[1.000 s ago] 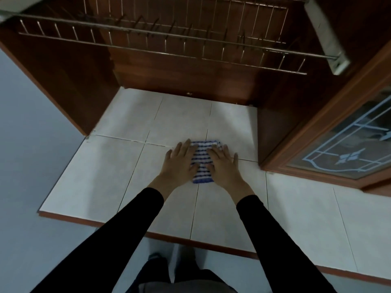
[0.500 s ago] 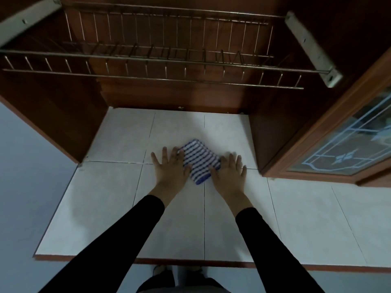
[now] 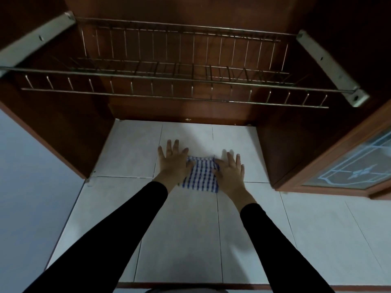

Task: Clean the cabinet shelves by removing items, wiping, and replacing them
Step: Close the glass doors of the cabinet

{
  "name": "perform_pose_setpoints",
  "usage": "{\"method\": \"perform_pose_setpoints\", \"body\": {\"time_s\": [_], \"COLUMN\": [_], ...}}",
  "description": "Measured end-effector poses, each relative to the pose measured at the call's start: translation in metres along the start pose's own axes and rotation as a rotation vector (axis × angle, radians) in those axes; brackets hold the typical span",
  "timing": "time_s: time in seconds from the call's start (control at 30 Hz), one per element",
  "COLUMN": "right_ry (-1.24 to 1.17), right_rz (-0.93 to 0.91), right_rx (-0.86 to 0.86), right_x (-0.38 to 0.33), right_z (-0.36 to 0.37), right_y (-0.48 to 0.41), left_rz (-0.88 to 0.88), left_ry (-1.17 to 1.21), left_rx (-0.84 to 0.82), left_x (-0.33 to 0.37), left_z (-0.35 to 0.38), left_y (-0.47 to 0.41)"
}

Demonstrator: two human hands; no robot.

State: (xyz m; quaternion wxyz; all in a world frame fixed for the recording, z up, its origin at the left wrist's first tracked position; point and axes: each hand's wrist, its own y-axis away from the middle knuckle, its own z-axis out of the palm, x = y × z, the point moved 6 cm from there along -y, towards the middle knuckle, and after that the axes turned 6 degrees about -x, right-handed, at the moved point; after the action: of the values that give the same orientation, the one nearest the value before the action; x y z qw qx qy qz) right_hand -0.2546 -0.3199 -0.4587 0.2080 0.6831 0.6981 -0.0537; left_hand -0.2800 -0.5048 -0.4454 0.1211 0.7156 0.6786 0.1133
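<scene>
Blue-and-white checked cloth (image 3: 201, 176) lies flat on the white tiled counter (image 3: 182, 240), just at the front of the open wooden cabinet (image 3: 69, 127). Left hand (image 3: 174, 163) flat with fingers spread, palm edge on the cloth's left side; right hand (image 3: 230, 172) flat, fingers straight, pressing its right side. Both arms in black sleeves (image 3: 118, 235). Wire dish rack (image 3: 173, 81) hangs above inside the cabinet. Glass-panel door (image 3: 355, 168) at right.

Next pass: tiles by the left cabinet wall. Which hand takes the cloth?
Probably left: the left hand lies flat at the left edge of the cloth, nearer the cabinet wall; the right hand would have to cross over.
</scene>
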Motion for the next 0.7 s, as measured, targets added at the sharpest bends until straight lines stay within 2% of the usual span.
{"method": "perform_pose_setpoints", "body": {"time_s": [0.17,0.27,0.47,0.7], "right_ry": [0.094,0.105,0.095,0.063], "right_rz": [-0.033,-0.059,-0.09,-0.052], "right_rx": [-0.16,-0.281,-0.084,-0.02], "right_x": [-0.006,-0.011,-0.015,-0.011], "right_z": [-0.008,-0.012,-0.019,-0.005], "right_y": [-0.027,-0.042,-0.045,-0.027], "left_rz": [0.091,0.071,0.065,0.088], "left_ry": [0.002,0.035,0.08,0.152], "left_rx": [0.069,0.143,0.23,0.213], "left_x": [-0.008,-0.016,-0.027,-0.023], "left_z": [-0.006,-0.005,0.002,0.014], "left_y": [-0.008,-0.008,0.001,0.009]}}
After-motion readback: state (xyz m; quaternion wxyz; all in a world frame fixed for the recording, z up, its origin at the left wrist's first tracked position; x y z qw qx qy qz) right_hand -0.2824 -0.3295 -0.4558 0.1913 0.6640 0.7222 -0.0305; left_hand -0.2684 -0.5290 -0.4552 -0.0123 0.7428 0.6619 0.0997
